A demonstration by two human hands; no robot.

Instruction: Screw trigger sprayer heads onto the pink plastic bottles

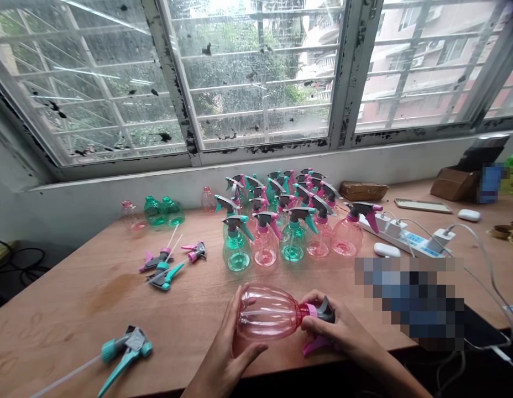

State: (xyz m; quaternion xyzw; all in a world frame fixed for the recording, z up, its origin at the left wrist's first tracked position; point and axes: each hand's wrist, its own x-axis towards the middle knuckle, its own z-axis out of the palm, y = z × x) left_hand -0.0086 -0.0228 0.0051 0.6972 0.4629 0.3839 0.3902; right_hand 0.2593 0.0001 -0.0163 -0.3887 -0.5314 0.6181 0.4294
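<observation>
Both my hands clasp one pink bottle lying sideways: my left hand curls round its body, my right hand pinches the grey-and-pink spray head at its neck. Beyond the grip stand capped bottles; left of it lies a loose teal spray head.

Pink bottle at 6 o'clock is showing glossy, ribbed, translucent plastic. Table is presenting matt wood, stained toward 9 o'clock. Window frame at 12 o'clock is showing flaked paint.
</observation>
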